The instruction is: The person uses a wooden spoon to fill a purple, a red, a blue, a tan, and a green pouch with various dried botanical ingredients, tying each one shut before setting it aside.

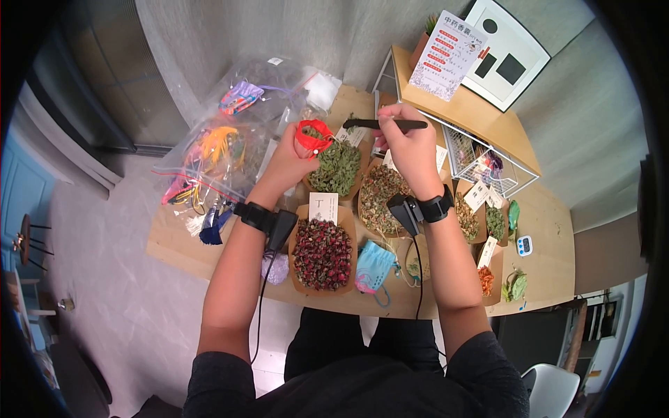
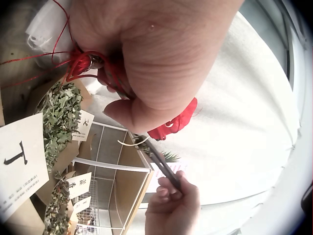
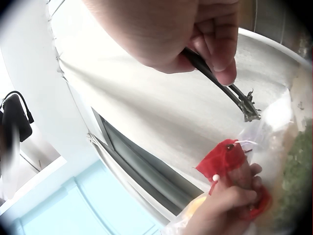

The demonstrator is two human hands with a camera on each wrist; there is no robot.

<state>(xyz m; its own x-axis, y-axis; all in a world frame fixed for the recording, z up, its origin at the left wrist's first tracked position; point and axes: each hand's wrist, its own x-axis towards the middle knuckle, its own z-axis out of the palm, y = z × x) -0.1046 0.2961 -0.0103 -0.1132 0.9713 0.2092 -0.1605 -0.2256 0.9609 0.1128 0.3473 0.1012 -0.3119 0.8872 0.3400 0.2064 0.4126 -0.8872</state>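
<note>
My left hand [image 1: 284, 167] holds a small red drawstring pouch [image 3: 222, 161] by its body, mouth upward, with some green herb showing inside. Fingers of my right hand [image 1: 412, 150] pinch black tweezers [image 1: 364, 124], which lie nearly level to the right of the pouch. A tuft of dried leaf [image 3: 252, 115] is caught between the tweezer tips, apart from the pouch mouth. Below both hands stands a paper tray of dried green leaves [image 1: 336, 171], with a label card [image 1: 352, 134] at its back. Red cords [image 2: 36, 62] trail from the pouch in the left wrist view.
Dried rosebuds [image 1: 323, 254] fill a nearer tray, and mixed herbs [image 1: 382, 198] another. Plastic bags [image 1: 230, 150] with tassels cover the table's left side. A blue pouch [image 1: 376, 265] lies in front. A wooden shelf [image 1: 474, 118] with a wire basket, a timer [image 1: 524, 245] and smaller trays are rightward.
</note>
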